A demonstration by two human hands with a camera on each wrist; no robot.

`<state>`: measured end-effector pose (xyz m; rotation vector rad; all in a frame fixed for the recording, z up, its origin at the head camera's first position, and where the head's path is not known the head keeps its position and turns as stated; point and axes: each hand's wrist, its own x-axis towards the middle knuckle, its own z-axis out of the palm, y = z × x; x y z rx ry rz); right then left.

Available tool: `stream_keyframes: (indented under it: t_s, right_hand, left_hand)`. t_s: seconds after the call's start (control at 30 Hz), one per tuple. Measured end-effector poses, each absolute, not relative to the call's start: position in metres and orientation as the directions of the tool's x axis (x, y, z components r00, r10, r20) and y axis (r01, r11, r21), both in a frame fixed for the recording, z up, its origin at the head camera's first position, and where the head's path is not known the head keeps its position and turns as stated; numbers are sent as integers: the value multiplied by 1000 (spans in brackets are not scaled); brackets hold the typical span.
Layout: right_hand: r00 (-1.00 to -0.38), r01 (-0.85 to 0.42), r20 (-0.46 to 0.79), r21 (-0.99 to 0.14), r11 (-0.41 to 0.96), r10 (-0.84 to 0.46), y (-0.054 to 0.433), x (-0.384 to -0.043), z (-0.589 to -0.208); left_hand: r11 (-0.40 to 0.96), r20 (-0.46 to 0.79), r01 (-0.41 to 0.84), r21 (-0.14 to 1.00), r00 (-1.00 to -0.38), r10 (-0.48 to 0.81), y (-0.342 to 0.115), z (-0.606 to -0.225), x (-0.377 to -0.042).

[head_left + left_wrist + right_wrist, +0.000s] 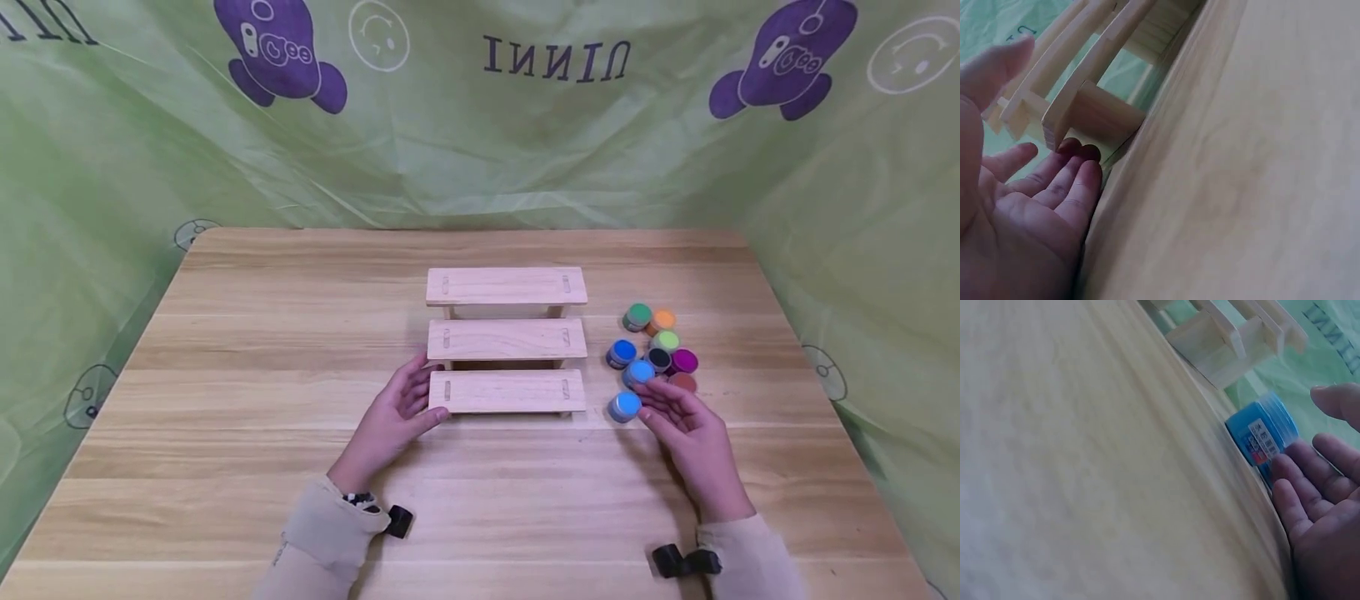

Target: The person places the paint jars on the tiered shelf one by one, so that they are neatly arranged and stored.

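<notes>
A three-step wooden rack [506,392] stands mid-table, its pale steps rising toward the back. At the left end of its lowest step is my left hand [393,417], thumb apart and fingers loosely extended. In the left wrist view, those fingertips [1088,165] lie close to the rack's side. My right hand [693,442] is beside the nearest blue paint jar [625,407], its fingers relaxed and thumb spread. The right wrist view shows this labelled blue jar [1260,431] with a clear lid right at the fingertips.
Behind the nearest jar are more small paint jars: two blue, a dark green [637,316], an orange [663,322], a light green [665,341], a black [658,360], a magenta [684,361] and a reddish-brown [682,382]. Green printed cloth [465,158] surrounds the wooden table [247,375].
</notes>
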<state>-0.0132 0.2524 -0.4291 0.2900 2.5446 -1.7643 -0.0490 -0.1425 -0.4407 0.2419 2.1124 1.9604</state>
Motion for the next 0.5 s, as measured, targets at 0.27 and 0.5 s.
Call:
stream_keyframes:
  t_s: [0.27,0.5]
  right_hand:
    - [-982,180,-140,-883,433,123,251,-13,-433]
    - [-985,173,-138,-853,493,107,250,-14,-430]
  left_hand:
    - [111,-132,-104,988,-947,293,-143,-443,-49]
    - [163,-131,-87,983,-950,283,-139,-443,-50]
